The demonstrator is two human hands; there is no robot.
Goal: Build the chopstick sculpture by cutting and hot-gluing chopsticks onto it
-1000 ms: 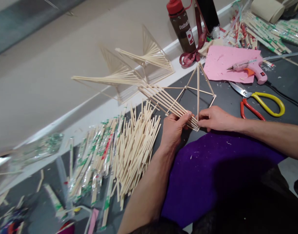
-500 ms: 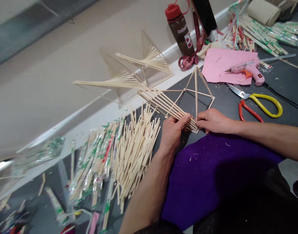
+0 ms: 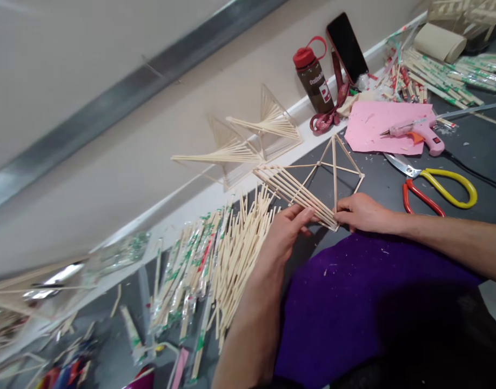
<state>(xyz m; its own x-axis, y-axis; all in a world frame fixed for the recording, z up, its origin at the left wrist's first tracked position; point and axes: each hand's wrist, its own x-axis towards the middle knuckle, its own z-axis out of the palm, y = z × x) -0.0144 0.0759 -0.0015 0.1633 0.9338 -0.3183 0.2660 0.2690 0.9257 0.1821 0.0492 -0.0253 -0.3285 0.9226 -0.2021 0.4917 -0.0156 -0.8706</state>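
A spiky frame of thin wooden chopsticks [image 3: 297, 189] stands in front of me, with a fan of close-set sticks on its left and open triangles on its right. My left hand [image 3: 286, 229] is closed loosely around the lower edge of the fan, thumb on top and fingertips partly beneath. At the near corner, my right hand [image 3: 360, 212] pinches the foot of an upright stick; its fingertips hide the joint. Left of the frame lies a big heap of bare chopsticks [image 3: 242, 254].
Scissors [image 3: 412, 172] with red and yellow handles lie at right. Beyond them a pink glue gun [image 3: 420, 132] rests on pink paper [image 3: 365, 121]. A bottle [image 3: 315, 86] and a phone [image 3: 347, 47] stand by the wall. Wrapped chopsticks [image 3: 187, 270] lie left of the heap.
The whole view has shifted, so things sit lower and further right. My left hand has loosened a little on the fan; my right hand keeps its pinch at the corner.
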